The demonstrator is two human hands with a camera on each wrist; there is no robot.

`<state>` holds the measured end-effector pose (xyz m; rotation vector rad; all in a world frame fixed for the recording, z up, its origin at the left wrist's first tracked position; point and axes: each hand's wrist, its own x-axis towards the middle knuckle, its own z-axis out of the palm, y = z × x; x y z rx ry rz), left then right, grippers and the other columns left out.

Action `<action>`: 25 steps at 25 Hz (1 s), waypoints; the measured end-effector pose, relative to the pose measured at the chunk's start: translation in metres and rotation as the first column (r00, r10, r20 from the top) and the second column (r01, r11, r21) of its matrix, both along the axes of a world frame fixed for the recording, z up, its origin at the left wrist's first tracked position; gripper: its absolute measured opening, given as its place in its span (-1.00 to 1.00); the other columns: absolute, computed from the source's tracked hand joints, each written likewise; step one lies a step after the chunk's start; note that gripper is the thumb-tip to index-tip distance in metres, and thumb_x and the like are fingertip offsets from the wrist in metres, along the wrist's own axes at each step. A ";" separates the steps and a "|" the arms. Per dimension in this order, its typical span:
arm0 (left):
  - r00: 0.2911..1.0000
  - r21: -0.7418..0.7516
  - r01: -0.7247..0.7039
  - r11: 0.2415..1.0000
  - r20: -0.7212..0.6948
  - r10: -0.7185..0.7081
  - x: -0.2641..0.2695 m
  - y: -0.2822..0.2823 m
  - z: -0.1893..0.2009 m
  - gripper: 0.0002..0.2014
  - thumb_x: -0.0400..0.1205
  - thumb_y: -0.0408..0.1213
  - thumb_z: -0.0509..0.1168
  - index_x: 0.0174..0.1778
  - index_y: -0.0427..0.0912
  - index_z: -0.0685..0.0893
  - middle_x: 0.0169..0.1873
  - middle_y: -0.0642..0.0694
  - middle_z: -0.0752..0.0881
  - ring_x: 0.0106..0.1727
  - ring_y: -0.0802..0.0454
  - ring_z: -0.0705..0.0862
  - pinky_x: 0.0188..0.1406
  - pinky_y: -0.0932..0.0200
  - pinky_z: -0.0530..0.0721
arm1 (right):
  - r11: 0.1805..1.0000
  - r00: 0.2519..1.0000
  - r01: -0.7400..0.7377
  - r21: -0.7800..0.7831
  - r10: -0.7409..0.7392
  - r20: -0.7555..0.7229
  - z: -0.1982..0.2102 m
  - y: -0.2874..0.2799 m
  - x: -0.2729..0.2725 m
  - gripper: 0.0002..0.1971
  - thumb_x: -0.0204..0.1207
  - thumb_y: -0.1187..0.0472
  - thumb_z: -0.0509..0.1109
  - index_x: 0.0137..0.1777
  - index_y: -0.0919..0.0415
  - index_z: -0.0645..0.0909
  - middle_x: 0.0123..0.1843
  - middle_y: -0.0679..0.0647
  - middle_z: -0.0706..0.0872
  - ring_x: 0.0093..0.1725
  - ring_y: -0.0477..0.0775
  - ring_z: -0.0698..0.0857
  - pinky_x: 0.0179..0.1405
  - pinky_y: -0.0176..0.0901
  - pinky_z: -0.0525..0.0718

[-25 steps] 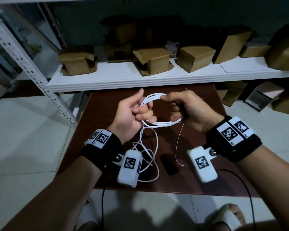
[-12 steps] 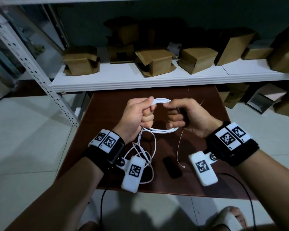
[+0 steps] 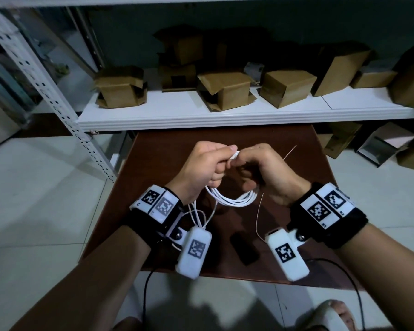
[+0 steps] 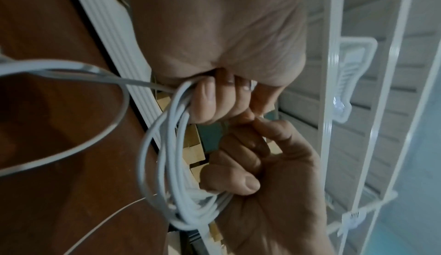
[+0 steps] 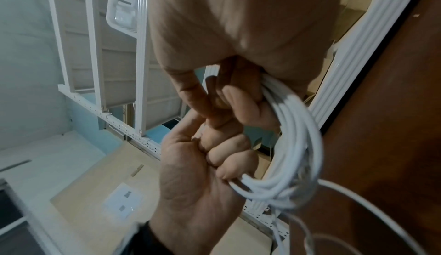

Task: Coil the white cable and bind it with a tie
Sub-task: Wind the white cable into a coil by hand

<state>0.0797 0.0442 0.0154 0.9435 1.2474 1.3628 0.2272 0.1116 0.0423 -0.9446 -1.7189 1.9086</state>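
Observation:
A white cable (image 3: 232, 201) is wound into a small coil and held above the brown table (image 3: 153, 163). My left hand (image 3: 208, 168) grips the coil's left side, fingers (image 4: 205, 98) curled round the strands (image 4: 167, 164). My right hand (image 3: 261, 168) grips the right side, its fingers (image 5: 241, 98) wrapped over the bundle (image 5: 298, 146). The two hands touch at the top of the coil. Loose cable (image 3: 201, 218) hangs below my left hand. A thin wire tie (image 3: 258, 218) runs through my right hand and dangles under it.
A small black object (image 3: 244, 249) lies on the table near its front edge. Behind the table, a white shelf (image 3: 225, 118) carries several cardboard boxes (image 3: 225, 91). More boxes (image 3: 387, 144) stand on the floor at right. A perforated metal upright (image 3: 58, 103) rises at left.
My left hand's fingers have curled round the coil. Both hands have come together until they touch, squeezing the coil narrower.

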 end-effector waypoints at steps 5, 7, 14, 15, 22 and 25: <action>0.975 0.076 0.103 0.992 0.190 -0.116 -0.005 -0.005 -0.004 -0.65 0.76 -0.08 0.24 -0.27 -0.23 0.55 -0.59 0.08 0.20 -0.64 0.20 0.17 -0.56 0.21 0.23 | 0.977 0.971 0.131 -0.168 -0.161 -0.177 -0.001 0.005 0.000 -0.91 0.41 0.35 0.34 -0.28 0.39 0.56 -0.50 0.00 0.17 -0.40 0.07 0.03 -0.36 0.00 -0.01; 0.975 0.091 0.104 0.990 0.189 -0.120 -0.004 -0.005 -0.008 -0.66 0.80 -0.09 0.21 -0.22 -0.24 0.56 -0.56 0.08 0.21 -0.60 0.19 0.17 -0.51 0.20 0.23 | 0.962 0.962 0.157 -0.221 -0.200 -0.184 -0.003 0.005 0.001 -0.89 0.32 0.29 0.37 -0.22 0.31 0.50 -0.51 -0.01 0.16 -0.43 0.03 0.03 -0.38 -0.03 0.00; 0.991 0.102 -0.064 0.993 0.120 0.052 -0.001 -0.005 -0.002 -0.57 0.83 -0.16 0.23 -0.39 -0.19 0.48 -0.61 0.08 0.18 -0.64 0.21 0.07 -0.66 0.27 -0.02 | 0.977 0.975 0.022 -0.211 -0.067 -0.213 0.003 -0.001 0.000 -0.55 0.58 0.41 0.22 -0.54 0.07 0.43 -0.50 -0.04 0.08 -0.50 0.00 0.02 -0.42 -0.11 0.16; 0.993 0.107 -0.075 0.991 0.098 0.065 -0.001 -0.005 -0.003 -0.57 0.80 -0.14 0.25 -0.41 -0.18 0.48 -0.60 0.05 0.18 -0.64 0.20 0.08 -0.66 0.28 -0.02 | 0.981 0.977 -0.001 -0.193 -0.040 -0.208 0.004 -0.002 0.001 -0.54 0.59 0.42 0.22 -0.54 0.06 0.42 -0.48 -0.02 0.04 -0.49 0.02 0.00 -0.41 -0.09 0.23; 0.988 0.132 -0.041 0.990 -0.142 0.060 0.003 -0.003 -0.008 -0.54 0.81 -0.18 0.27 -0.41 -0.26 0.48 -0.57 0.00 0.23 -0.65 0.17 0.12 -0.67 0.32 0.06 | 0.991 0.992 -0.102 -0.083 0.094 -0.087 0.001 0.004 0.009 -0.84 0.58 0.45 0.27 -0.13 0.53 0.65 -0.54 -0.02 0.18 -0.60 -0.03 0.09 -0.36 -0.10 0.55; 0.941 0.133 -0.017 0.991 -0.334 0.061 0.007 -0.002 -0.014 -0.53 0.76 -0.13 0.30 -0.41 -0.35 0.52 -0.66 0.04 0.29 -0.67 0.25 0.20 -0.66 0.38 0.16 | 0.989 0.989 -0.143 -0.032 0.144 0.041 -0.003 0.009 0.009 -0.63 0.33 0.34 0.38 -0.05 0.75 0.62 -0.51 0.02 0.20 -0.57 -0.03 0.16 -0.43 -0.15 0.53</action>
